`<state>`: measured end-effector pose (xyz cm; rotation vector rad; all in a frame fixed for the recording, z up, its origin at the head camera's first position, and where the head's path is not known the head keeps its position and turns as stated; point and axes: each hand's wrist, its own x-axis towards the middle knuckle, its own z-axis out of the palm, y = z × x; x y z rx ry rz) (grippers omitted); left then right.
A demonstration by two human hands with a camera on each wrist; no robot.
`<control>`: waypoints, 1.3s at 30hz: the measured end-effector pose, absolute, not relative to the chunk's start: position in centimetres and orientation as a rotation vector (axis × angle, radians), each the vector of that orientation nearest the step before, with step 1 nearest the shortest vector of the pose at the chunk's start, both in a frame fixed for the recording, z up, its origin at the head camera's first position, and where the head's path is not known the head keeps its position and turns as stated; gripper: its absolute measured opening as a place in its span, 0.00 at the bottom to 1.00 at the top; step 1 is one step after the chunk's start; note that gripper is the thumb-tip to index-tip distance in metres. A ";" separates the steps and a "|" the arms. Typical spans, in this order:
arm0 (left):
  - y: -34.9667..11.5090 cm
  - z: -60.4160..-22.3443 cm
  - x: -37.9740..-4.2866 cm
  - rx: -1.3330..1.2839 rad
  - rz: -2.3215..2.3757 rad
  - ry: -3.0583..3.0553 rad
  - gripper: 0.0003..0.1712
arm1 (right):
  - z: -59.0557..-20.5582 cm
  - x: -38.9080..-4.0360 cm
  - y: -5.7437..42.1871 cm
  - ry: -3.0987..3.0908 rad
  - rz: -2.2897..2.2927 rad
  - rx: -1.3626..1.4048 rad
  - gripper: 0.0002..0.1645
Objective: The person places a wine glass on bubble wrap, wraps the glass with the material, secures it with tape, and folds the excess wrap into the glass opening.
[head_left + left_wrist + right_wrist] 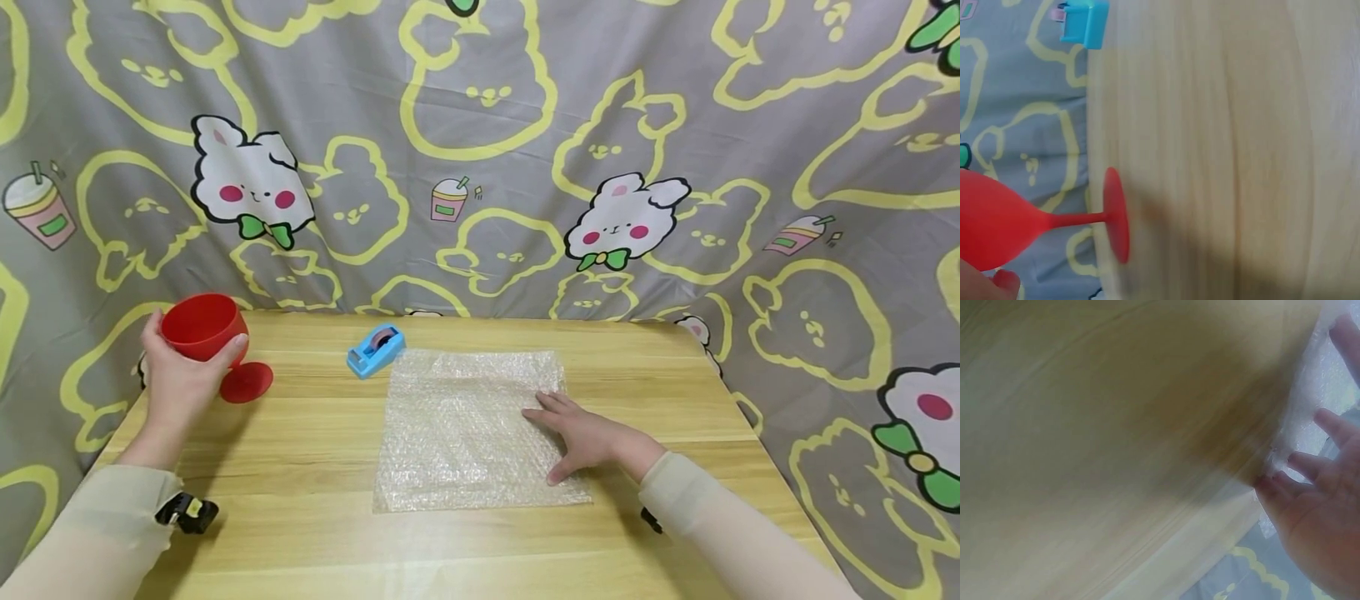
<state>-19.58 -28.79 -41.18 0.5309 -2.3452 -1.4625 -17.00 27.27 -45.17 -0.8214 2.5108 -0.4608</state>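
Observation:
My left hand [180,367] grips a red plastic goblet [202,329] round its bowl, at the left of the table. The goblet leans, its bowl up to the left and its round foot lower right; whether the foot touches the tabletop I cannot tell. In the left wrist view the stem and foot of the goblet [1079,219] show clearly. A sheet of bubble wrap [465,433] lies flat mid-table. My right hand [588,433] is at its right edge, fingers spread and fingertips over the wrap. The right wrist view shows those fingers [1307,465] along the wrap's edge.
A blue tape dispenser [377,350] with a roll of tape stands by the wrap's upper left corner. Behind and beside the wooden table [300,517] hangs a grey curtain [510,167] with cartoon prints.

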 end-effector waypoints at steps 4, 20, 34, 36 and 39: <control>-28.8 -41.8 -19.9 0.533 -1.484 -2.333 0.57 | -45.1 -17.0 27.3 2.509 -0.463 -0.822 0.67; -29.0 -43.8 -20.2 0.468 -1.582 -2.353 0.55 | -45.0 -16.9 27.2 2.508 -0.451 -0.829 0.67; -28.9 -44.6 -20.1 0.390 -1.635 -2.319 0.51 | -44.9 -16.8 27.0 2.503 -0.443 -0.813 0.66; -28.9 -44.5 -20.0 0.374 -1.624 -2.338 0.51 | -44.9 -16.9 27.0 2.505 -0.440 -0.812 0.66; -28.8 -44.4 -19.9 0.348 -1.629 -2.345 0.51 | -45.0 -16.9 27.1 2.507 -0.434 -0.809 0.66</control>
